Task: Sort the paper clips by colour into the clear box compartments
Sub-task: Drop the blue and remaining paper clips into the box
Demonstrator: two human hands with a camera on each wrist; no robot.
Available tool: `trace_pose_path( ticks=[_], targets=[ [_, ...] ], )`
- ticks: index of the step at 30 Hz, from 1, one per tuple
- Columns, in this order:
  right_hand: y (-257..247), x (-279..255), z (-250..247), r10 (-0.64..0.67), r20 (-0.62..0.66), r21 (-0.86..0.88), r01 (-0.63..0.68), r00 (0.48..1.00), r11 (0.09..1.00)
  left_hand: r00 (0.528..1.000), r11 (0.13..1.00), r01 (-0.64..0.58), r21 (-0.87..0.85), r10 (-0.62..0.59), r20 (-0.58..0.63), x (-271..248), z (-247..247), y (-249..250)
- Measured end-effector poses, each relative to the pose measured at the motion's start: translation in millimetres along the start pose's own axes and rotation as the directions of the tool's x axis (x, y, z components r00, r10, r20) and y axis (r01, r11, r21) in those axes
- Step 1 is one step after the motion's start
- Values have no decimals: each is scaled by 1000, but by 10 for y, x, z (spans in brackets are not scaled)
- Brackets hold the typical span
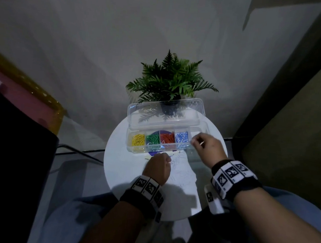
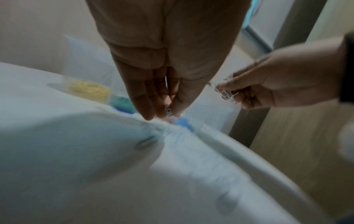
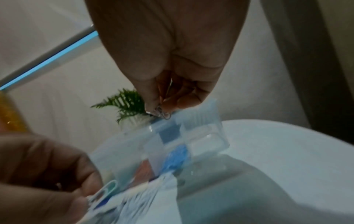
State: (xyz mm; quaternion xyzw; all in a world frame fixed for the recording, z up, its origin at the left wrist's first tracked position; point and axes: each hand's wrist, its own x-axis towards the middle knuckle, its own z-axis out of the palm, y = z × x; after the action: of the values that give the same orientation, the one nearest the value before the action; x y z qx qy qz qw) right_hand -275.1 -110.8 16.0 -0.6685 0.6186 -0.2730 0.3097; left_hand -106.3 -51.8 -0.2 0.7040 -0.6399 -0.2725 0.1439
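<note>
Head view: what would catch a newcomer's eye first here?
The clear box on the round white table, its compartments bright with yellow, green, red and blue clips, lid propped open before a potted fern. Next, the right hand pinching pale clips over the box's right end, and the left hand at the white clip pile in front.
</note>
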Motion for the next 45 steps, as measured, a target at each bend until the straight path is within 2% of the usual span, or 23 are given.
trace_pose_path(
  ticks=[2, 5, 10, 16, 20, 25, 27, 31, 34, 36, 39, 41, 43, 45],
  targets=[
    [25, 127, -95, 11, -68, 23, -9, 998, 1000, 996, 995, -65, -79, 60, -64, 41, -43, 104],
    [54, 272, -133, 27, -67, -30, -29, 997, 999, 982, 982, -139, -129, 121, -142, 176, -76, 284],
    [26, 369, -139, 39, -12, -82, -40, 999, 996, 994, 987, -86, -135, 75, -84, 482, -94, 603],
    [68, 405, -177, 69, 20, -100, -66, 997, 993, 997, 997, -20, -78, 15, -72, 757, -74, 905],
    [130, 345, -274, 69, -59, -77, -73, 996, 994, 998, 998, 23, -59, -26, -52, 881, -19, 958],
    [162, 217, -294, 52, -114, -22, -55, 992, 998, 999, 998, -42, -39, 41, -32, 892, -75, 946],
    [130, 125, -284, 6, -57, -58, -9, 998, 998, 994, 994, -77, -78, 71, -81, 818, -160, 915],
    [106, -128, -175, -28, 215, -120, 55, 976, 991, 978, 969, -146, -201, 111, -176, 548, -313, 614],
    [104, -310, -59, 46, 424, -212, 50, 904, 976, 985, 991, -94, -99, 79, -151, 303, -345, 232],
    [136, -407, 51, 92, 520, -325, 97, 849, 941, 998, 1000, -14, 9, 14, -67, 139, -312, -37],
    [179, -519, 207, 110, 534, -460, 179, 838, 870, 983, 967, 97, 237, -130, 130, -103, -205, -313],
    [178, -576, 285, 124, 518, -494, 178, 847, 851, 950, 943, 180, 281, -241, 198, -211, -143, -381],
    [174, -596, 321, 128, 502, -469, 146, 855, 871, 939, 944, 211, 254, -268, 217, -254, -96, -381],
    [159, -567, 324, 131, 504, -419, 109, 854, 902, 946, 956, 168, 240, -225, 232, -257, -57, -345]
  ],
)
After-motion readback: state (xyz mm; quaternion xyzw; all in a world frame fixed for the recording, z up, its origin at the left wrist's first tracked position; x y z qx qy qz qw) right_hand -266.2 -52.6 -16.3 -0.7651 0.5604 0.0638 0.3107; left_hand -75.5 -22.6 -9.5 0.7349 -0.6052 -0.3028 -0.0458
